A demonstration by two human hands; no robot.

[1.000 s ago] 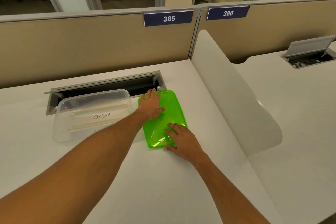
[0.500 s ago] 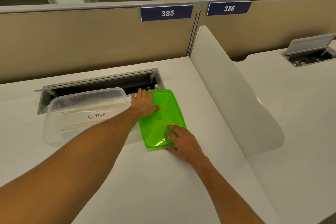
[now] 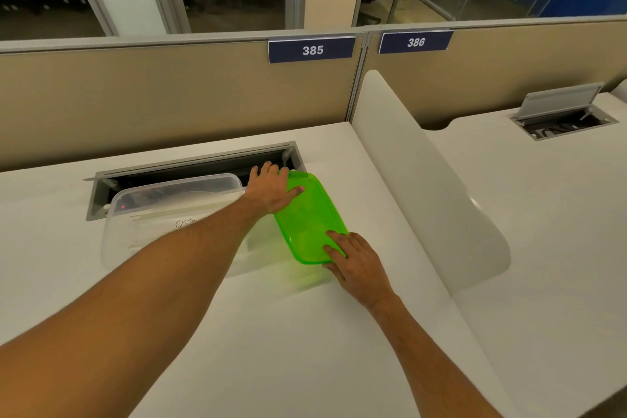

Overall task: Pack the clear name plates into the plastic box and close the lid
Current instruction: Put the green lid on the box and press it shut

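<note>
A clear plastic box (image 3: 176,184) stands on the white desk (image 3: 305,333), left of centre. Clear name plates (image 3: 190,210) lie inside it, one with handwritten lettering partly hidden by my left forearm. A translucent green lid (image 3: 310,217) hangs tilted just above the desk, to the right of the box, casting a green glow below. My left hand (image 3: 271,188) grips the lid's far left corner, thumb on top. My right hand (image 3: 356,261) holds its near right corner, fingers on top.
An open cable trough (image 3: 203,166) runs in the desk right behind the box. A curved white divider (image 3: 424,187) rises close to the right of the lid. Beige partitions close off the back. The neighbouring desk has a raised cable hatch (image 3: 563,109).
The green lid lay flat on the desk under both hands; now it is lifted off the surface and tilted, its left edge nearer the box.
</note>
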